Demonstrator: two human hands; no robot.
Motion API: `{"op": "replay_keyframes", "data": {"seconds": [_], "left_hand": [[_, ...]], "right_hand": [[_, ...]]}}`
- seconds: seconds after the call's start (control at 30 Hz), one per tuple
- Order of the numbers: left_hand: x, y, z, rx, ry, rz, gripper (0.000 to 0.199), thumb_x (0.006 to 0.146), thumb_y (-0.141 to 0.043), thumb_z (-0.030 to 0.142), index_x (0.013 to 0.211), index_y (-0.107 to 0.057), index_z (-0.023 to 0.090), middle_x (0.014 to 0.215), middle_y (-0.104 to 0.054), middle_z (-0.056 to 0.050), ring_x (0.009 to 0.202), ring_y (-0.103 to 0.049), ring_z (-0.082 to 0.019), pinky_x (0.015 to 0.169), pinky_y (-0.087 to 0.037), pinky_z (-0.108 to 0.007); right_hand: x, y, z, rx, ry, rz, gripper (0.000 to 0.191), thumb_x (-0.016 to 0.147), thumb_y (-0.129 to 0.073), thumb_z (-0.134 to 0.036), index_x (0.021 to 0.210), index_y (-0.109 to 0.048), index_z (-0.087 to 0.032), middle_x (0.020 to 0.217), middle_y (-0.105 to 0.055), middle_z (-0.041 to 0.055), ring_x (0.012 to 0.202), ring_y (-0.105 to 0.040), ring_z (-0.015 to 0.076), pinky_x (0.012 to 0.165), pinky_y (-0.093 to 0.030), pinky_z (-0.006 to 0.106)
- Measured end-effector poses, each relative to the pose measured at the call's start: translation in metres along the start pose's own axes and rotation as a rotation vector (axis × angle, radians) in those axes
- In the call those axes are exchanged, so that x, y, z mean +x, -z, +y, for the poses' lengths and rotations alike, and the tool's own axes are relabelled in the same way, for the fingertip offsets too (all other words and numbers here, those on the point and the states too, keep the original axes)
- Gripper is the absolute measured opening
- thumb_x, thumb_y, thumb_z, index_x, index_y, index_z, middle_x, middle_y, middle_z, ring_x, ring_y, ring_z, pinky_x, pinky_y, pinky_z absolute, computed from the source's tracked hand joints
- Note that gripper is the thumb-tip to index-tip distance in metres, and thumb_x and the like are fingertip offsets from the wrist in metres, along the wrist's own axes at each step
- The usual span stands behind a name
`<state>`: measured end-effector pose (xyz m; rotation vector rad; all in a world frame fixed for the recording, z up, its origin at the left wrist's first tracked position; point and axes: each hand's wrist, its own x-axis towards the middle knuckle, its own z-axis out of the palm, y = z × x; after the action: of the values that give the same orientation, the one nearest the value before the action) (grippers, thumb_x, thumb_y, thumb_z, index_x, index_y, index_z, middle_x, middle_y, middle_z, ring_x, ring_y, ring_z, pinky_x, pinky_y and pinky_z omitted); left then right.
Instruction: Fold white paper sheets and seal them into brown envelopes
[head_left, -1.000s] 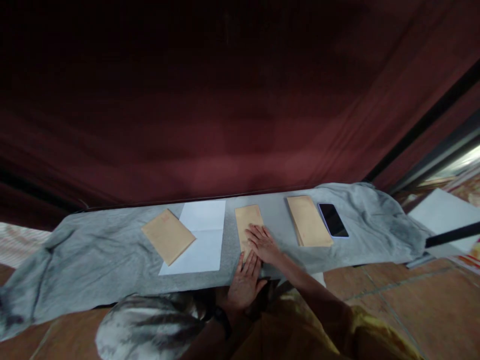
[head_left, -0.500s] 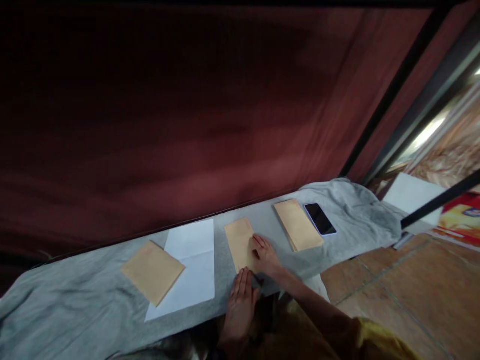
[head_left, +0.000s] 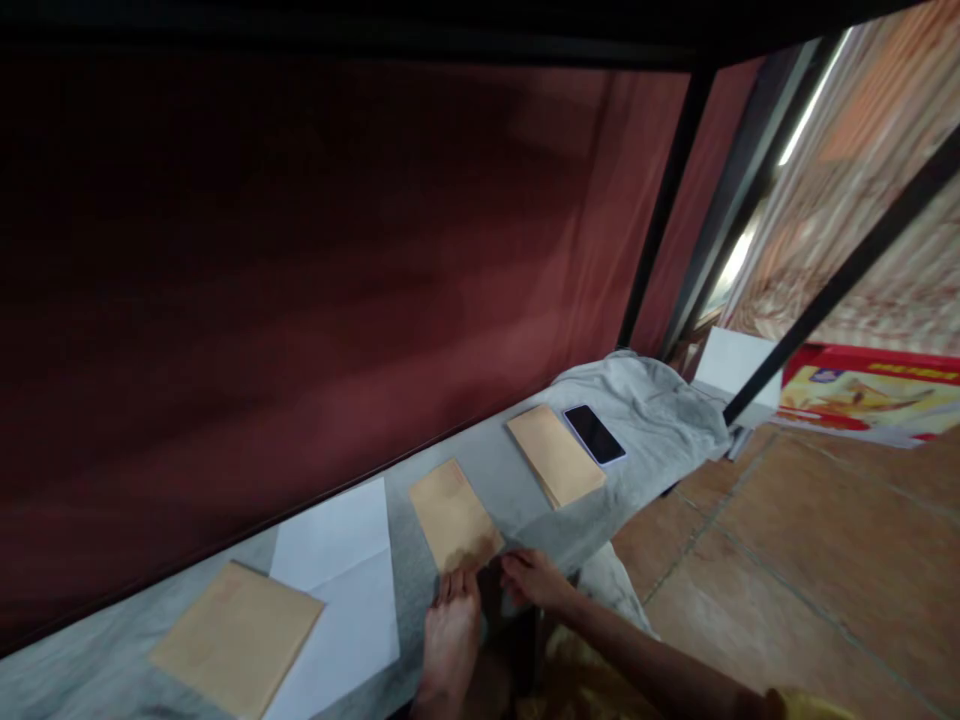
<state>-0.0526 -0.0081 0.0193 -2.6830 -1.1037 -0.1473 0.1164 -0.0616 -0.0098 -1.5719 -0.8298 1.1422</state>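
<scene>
A tan envelope lies on the grey cloth in front of me. My left hand rests at its near edge, fingertips together on the paper; its thumb is hard to see. At the envelope's near right corner is my right hand, its fingers curled together; whether they pinch the corner or something small is unclear. Further right sits a stack of tan envelopes beside a phone with a dark screen. To the left, another tan envelope pile overlaps a creased white sheet.
Dark red fabric rises behind the cloth-covered surface. A black metal bar slants down at the right. Beyond it a red and yellow box and a white panel stand on the tiled floor.
The view has turned to the right. My right hand has slid from the envelope's right side down to its near corner, and its fingers have curled. My left hand stays at the near edge.
</scene>
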Motion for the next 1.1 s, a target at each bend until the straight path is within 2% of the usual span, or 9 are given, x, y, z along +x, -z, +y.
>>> {"op": "replay_keyframes", "data": {"seconds": [0.1, 0.2, 0.3, 0.4, 0.5, 0.63, 0.7, 0.9, 1.1], "left_hand": [[0.002, 0.010, 0.005, -0.009, -0.012, 0.046, 0.040, 0.087, -0.047, -0.002, 0.114, -0.072, 0.015, 0.109, -0.073, -0.011, 0.098, -0.072, -0.021, 0.072, -0.062, -0.027], [0.002, 0.013, 0.019, -0.007, -0.059, 0.107, 0.043, 0.085, -0.047, -0.003, 0.115, -0.071, 0.014, 0.110, -0.074, -0.011, 0.100, -0.071, -0.021, 0.079, -0.062, -0.029], [0.002, 0.014, 0.033, -0.032, -0.077, 0.152, 0.046, 0.084, -0.046, -0.002, 0.119, -0.070, 0.015, 0.119, -0.072, -0.011, 0.109, -0.069, -0.023, 0.091, -0.060, -0.034], [-0.001, 0.015, 0.037, -0.076, -0.080, 0.212, 0.047, 0.089, -0.044, 0.005, 0.128, -0.066, 0.017, 0.136, -0.066, -0.012, 0.120, -0.064, -0.026, 0.097, -0.057, -0.039], [-0.010, 0.012, 0.030, -0.085, -0.064, 0.258, 0.044, 0.092, -0.042, 0.011, 0.128, -0.067, 0.020, 0.137, -0.065, -0.011, 0.117, -0.066, -0.026, 0.095, -0.058, -0.041], [-0.029, -0.001, 0.012, -0.052, -0.012, 0.213, 0.042, 0.091, -0.040, 0.008, 0.114, -0.073, 0.020, 0.133, -0.068, -0.010, 0.113, -0.068, -0.024, 0.094, -0.058, -0.039], [-0.040, -0.009, 0.003, -0.033, 0.033, 0.225, 0.041, 0.091, -0.041, 0.009, 0.113, -0.073, 0.022, 0.131, -0.069, -0.008, 0.112, -0.068, -0.024, 0.094, -0.057, -0.039], [-0.067, -0.020, -0.025, -0.060, 0.137, 0.266, 0.037, 0.093, -0.040, 0.012, 0.111, -0.071, 0.021, 0.133, -0.067, -0.010, 0.120, -0.063, -0.024, 0.102, -0.053, -0.042], [-0.081, -0.020, -0.053, -0.111, 0.326, 0.289, 0.037, 0.097, -0.038, 0.023, 0.120, -0.066, 0.021, 0.133, -0.065, -0.012, 0.127, -0.058, -0.027, 0.105, -0.050, -0.047]], "right_hand": [[0.008, -0.014, -0.006, 0.155, -0.099, -0.064, 0.048, 0.083, -0.051, -0.066, 0.077, -0.069, -0.022, 0.069, -0.072, 0.0050, 0.056, -0.066, 0.0205, 0.051, -0.054, 0.031], [0.008, -0.026, -0.015, 0.274, -0.117, -0.055, 0.048, 0.078, -0.057, -0.070, 0.074, -0.069, -0.023, 0.077, -0.075, 0.0076, 0.072, -0.071, 0.0248, 0.064, -0.057, 0.034], [0.006, -0.023, -0.029, 0.369, -0.086, -0.018, 0.048, 0.072, -0.065, -0.071, 0.066, -0.065, -0.024, 0.076, -0.074, 0.0098, 0.080, -0.071, 0.0297, 0.074, -0.057, 0.038], [0.008, 0.003, -0.049, 0.462, -0.034, 0.027, 0.050, 0.066, -0.073, -0.072, 0.070, -0.066, -0.023, 0.073, -0.073, 0.0086, 0.078, -0.070, 0.0298, 0.076, -0.058, 0.040], [0.020, 0.048, -0.063, 0.471, -0.024, 0.160, 0.057, 0.063, -0.076, -0.073, 0.079, -0.063, -0.021, 0.067, -0.068, 0.0028, 0.069, -0.068, 0.0248, 0.071, -0.059, 0.039], [0.039, 0.105, -0.063, 0.505, -0.084, 0.373, 0.046, 0.068, -0.080, -0.060, 0.069, -0.051, -0.024, 0.057, -0.059, -0.0031, 0.061, -0.067, 0.0200, 0.074, -0.061, 0.036], [0.044, 0.123, -0.056, 0.490, -0.129, 0.407, 0.042, 0.071, -0.082, -0.050, 0.068, -0.049, -0.025, 0.055, -0.055, -0.0052, 0.060, -0.068, 0.0189, 0.074, -0.062, 0.035], [0.041, 0.146, -0.038, 0.416, -0.301, 0.300, 0.035, 0.084, -0.072, -0.049, 0.073, -0.058, -0.019, 0.067, -0.069, 0.0075, 0.063, -0.072, 0.0198, 0.061, -0.060, 0.030], [0.038, 0.152, -0.032, 0.428, -0.276, 0.388, 0.034, 0.079, -0.077, -0.047, 0.072, -0.055, -0.021, 0.062, -0.065, 0.0036, 0.065, -0.072, 0.0198, 0.067, -0.060, 0.031]]}}
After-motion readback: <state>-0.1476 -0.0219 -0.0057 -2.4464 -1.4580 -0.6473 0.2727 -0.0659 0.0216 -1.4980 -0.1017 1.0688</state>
